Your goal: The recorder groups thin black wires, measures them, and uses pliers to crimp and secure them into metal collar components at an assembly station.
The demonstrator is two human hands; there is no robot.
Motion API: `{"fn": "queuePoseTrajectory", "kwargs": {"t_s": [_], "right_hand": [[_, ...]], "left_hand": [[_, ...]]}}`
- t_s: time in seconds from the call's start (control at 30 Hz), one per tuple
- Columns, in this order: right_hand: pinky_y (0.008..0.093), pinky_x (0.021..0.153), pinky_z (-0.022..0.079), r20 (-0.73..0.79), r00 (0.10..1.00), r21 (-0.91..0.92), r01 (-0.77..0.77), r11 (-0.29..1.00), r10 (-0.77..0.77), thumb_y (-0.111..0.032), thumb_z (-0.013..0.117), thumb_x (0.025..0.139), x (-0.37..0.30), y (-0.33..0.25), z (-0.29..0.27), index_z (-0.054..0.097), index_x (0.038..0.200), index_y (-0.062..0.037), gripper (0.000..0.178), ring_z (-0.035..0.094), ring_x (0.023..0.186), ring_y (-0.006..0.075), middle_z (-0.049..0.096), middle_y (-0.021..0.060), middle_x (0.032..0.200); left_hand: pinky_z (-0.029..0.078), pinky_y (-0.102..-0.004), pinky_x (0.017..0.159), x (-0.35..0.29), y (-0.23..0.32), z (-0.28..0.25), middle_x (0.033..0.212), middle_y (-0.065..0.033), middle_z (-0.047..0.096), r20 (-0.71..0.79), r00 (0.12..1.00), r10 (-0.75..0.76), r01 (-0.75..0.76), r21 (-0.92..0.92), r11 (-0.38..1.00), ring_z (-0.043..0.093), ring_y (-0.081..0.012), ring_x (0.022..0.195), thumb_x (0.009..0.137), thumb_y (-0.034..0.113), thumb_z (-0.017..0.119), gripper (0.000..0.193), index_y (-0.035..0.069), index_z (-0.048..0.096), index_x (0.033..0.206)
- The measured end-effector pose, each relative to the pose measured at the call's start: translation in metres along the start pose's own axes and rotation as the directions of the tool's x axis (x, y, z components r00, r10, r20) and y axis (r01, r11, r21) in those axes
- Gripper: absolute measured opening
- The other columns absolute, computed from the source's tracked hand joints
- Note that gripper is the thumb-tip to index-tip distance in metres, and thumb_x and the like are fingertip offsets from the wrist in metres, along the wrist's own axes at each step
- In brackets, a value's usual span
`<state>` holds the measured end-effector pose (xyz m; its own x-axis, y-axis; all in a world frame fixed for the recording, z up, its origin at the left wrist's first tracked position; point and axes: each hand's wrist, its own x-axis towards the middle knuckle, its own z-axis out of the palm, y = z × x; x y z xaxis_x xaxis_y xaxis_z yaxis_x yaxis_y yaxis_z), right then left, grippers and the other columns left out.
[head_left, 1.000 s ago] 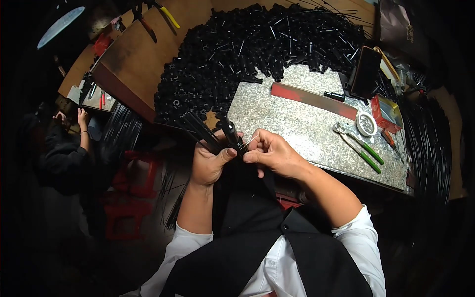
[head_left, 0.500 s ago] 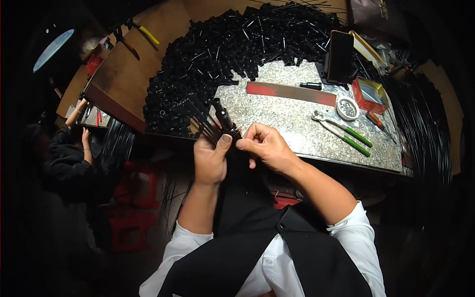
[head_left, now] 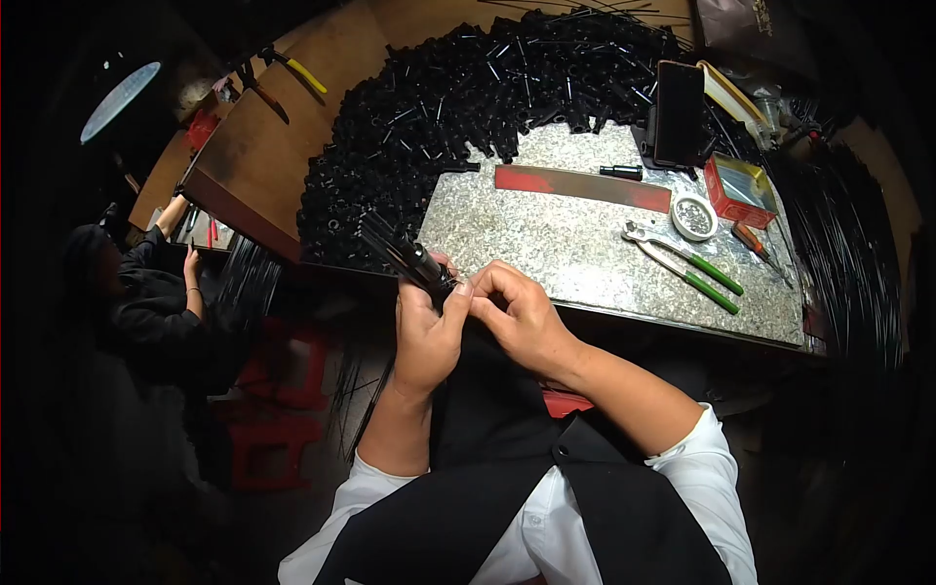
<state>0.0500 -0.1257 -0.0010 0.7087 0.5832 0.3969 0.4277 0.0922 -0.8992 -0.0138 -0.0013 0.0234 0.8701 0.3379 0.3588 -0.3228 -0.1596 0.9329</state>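
My left hand [head_left: 427, 336] is closed around a bundle of thin black rods [head_left: 380, 239] and a shiny black tubular fitting [head_left: 426, 265]. The rods point up and to the left from my fist, above the near edge of the table. Right beside it, my right hand [head_left: 522, 317] pinches thumb against fingers at the base of the fitting, touching the left thumb tip. Whatever lies between those fingertips is too small to make out.
A big heap of black tubular parts [head_left: 439, 107] covers the table's back. On the speckled tabletop [head_left: 556, 258] lie a red-and-grey strip [head_left: 585, 188], green-handled pincers [head_left: 687, 268], a white bowl [head_left: 680, 224], a red box [head_left: 726, 200] and a screwdriver [head_left: 749, 240]. Another person [head_left: 146, 302] works at left.
The rods and fitting have tipped further left in my left hand, which has turned and sunk slightly. My right hand has moved in against the left thumb. The whole view has shifted a little.
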Motion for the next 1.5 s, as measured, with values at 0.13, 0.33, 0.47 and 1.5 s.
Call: {"fn": "queuePoseTrajectory", "kwargs": {"t_s": [0.13,0.33,0.47,1.5], "right_hand": [[0.0256,0.075,0.044,0.04,0.997,0.235,-0.08,0.969,0.073,-0.007,0.064,0.086,0.004,0.005,-0.003,0.052,0.079,-0.0011,0.015,0.052,0.082,0.0103,0.055,0.0054,0.102],[0.019,0.071,0.044,0.203,0.949,0.469,-0.312,0.826,0.243,-0.009,0.065,0.086,0.008,0.011,-0.007,0.051,0.083,-0.0035,0.015,0.05,0.078,0.0036,0.056,0.0045,0.099],[0.0195,0.071,0.044,0.271,0.916,0.448,-0.392,0.803,0.296,-0.01,0.066,0.086,0.01,0.013,-0.011,0.052,0.088,-0.0025,0.016,0.049,0.077,0.0034,0.057,0.0029,0.094],[0.0371,0.07,0.044,-0.006,1.0,-0.99,-0.005,0.139,-0.003,-0.027,0.061,0.084,-0.076,0.017,-0.203,0.055,0.079,-0.0026,0.026,0.054,0.08,0.0267,0.051,0.0121,0.081]], "left_hand": [[0.044,-0.0269,0.074,0.002,-0.007,-0.006,0.093,-0.0062,0.051,0.044,0.997,0.066,-0.07,0.102,0.992,0.05,-0.0114,0.083,0.086,0.002,0.059,0.024,-0.002,0.045,0.105],[0.044,-0.027,0.07,0.002,-0.002,-0.002,0.081,-0.0053,0.054,0.015,0.997,0.081,-0.082,0.073,0.994,0.051,-0.0116,0.075,0.084,0.002,0.059,0.012,-0.002,0.052,0.092],[0.044,-0.0267,0.068,0.002,0.0,0.0,0.079,-0.0051,0.054,0.026,0.993,0.118,-0.12,0.098,0.988,0.051,-0.0113,0.074,0.084,0.001,0.059,0.009,-0.002,0.052,0.09],[0.036,-0.0201,0.044,0.008,-0.006,0.02,0.063,-0.0031,0.042,0.121,0.988,0.093,-0.037,-0.398,0.916,0.036,-0.008,0.046,0.095,0.011,0.049,0.013,0.007,0.04,0.087]]}}
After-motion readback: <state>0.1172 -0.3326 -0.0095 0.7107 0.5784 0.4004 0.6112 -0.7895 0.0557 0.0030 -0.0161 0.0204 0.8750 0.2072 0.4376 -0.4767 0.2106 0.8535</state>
